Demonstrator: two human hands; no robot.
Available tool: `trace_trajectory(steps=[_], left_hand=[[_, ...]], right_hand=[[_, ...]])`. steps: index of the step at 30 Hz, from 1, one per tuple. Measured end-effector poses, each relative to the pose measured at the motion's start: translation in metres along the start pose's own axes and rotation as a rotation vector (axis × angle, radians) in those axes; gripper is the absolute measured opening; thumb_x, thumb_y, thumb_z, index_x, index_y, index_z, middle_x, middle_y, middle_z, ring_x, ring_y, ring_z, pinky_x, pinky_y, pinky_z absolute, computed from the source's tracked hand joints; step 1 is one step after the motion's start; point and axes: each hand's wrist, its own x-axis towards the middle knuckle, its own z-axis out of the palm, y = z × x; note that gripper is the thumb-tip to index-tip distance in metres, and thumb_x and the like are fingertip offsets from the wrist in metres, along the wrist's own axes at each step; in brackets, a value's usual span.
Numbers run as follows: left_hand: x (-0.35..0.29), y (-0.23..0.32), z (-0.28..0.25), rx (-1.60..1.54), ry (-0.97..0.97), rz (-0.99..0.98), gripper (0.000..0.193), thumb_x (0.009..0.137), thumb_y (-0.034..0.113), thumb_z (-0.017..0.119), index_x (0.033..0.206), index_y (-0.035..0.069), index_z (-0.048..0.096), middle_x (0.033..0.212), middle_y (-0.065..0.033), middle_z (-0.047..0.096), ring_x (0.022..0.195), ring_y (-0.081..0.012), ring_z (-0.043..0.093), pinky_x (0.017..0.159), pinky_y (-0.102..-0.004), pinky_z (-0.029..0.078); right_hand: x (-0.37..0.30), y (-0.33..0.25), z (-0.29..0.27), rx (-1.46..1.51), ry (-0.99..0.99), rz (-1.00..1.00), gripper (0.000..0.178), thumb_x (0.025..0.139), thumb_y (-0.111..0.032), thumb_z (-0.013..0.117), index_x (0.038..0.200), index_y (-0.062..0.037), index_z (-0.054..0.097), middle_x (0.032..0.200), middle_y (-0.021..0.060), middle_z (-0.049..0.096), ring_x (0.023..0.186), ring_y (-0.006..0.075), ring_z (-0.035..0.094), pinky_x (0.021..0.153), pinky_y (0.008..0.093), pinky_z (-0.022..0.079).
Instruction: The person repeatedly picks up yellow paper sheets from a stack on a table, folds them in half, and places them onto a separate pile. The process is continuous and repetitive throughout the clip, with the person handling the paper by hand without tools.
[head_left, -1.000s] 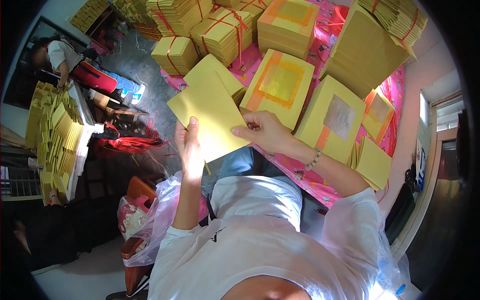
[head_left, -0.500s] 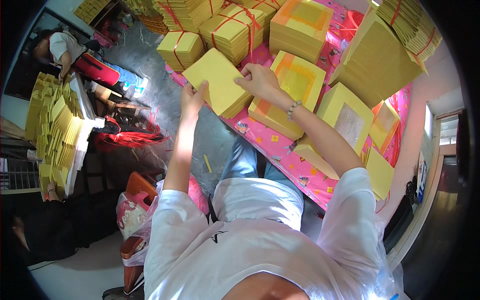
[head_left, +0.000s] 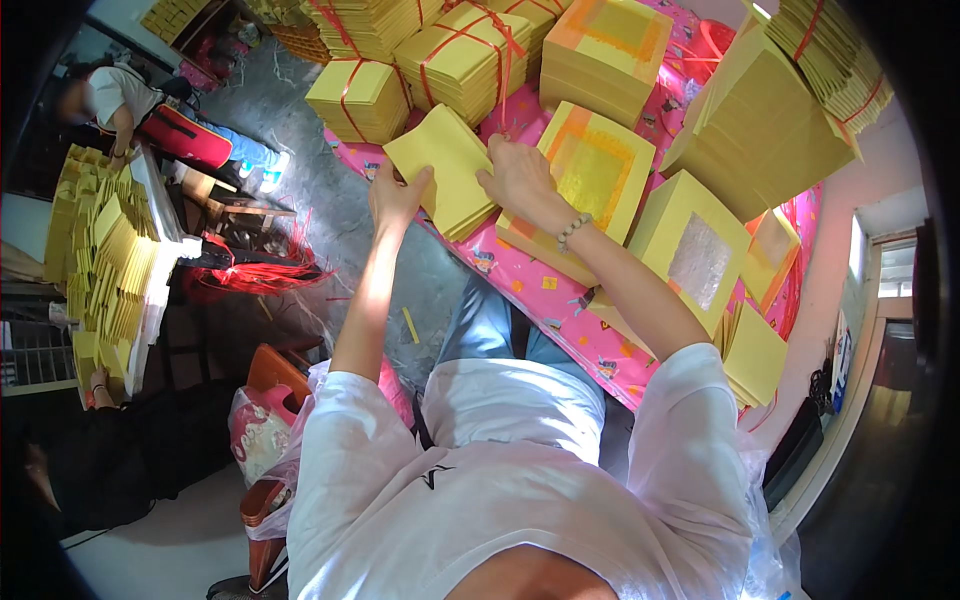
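Observation:
A small stack of yellow paper sheets (head_left: 440,160) sits at the near left edge of a table, between my two hands. My left hand (head_left: 398,198) is closed on its left side, thumb on top and fingers at the edge. My right hand (head_left: 525,183), with a beaded bracelet (head_left: 575,230) at the wrist, pinches at the right side with curled fingers. How far those fingers reach under the sheets is hidden. Right beside that hand stands a thick yellow paper block (head_left: 590,165) with an orange-bordered panel on top. A loose red ribbon hangs just beyond the right hand.
Yellow bundles tied with red ribbon (head_left: 460,50) line the back of the table, which has a pink patterned cover (head_left: 545,285). Taller blocks (head_left: 690,240) crowd the right. On the left, a person in a red apron (head_left: 190,135) leans over another paper-covered table (head_left: 165,270).
The stack has shifted slightly right and its top sheets look more bowed. My left hand has moved a little right with it, and my right hand has dropped slightly.

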Motion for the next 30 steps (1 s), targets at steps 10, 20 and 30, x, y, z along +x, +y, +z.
trace_trajectory(steps=[10,20,30], left_hand=[[0.002,0.008,0.007,0.397,0.230,0.201,0.070,0.067,0.028,0.075,0.123,-0.005,0.049,0.123,-0.0278,0.050,0.113,-0.0365,0.052,0.090,-0.0447,0.044],[0.008,-0.001,0.004,0.247,-0.125,0.078,0.081,0.069,0.039,0.068,0.140,0.013,0.039,0.127,-0.0276,0.042,0.121,-0.0416,0.040,0.101,-0.0484,0.035],[-0.008,0.042,0.014,0.529,0.073,0.543,0.074,0.068,0.011,0.060,0.139,0.013,0.040,0.141,-0.0212,0.036,0.128,-0.0401,0.033,0.105,-0.0486,0.031]], right_hand=[[0.003,0.005,0.005,-0.088,0.127,-0.095,0.028,0.076,-0.019,0.063,0.094,0.0009,0.055,0.081,0.0208,0.065,0.083,0.0375,0.063,0.074,0.0471,0.048],[0.023,-0.004,-0.005,-0.174,-0.351,0.046,0.030,0.072,-0.004,0.054,0.101,-0.0021,0.062,0.096,0.0176,0.068,0.095,0.0304,0.064,0.086,0.0422,0.035],[0.021,0.003,-0.002,-0.146,-0.248,-0.025,0.036,0.073,-0.007,0.055,0.109,-0.0025,0.059,0.113,0.0196,0.061,0.110,0.0319,0.056,0.090,0.0431,0.034]])
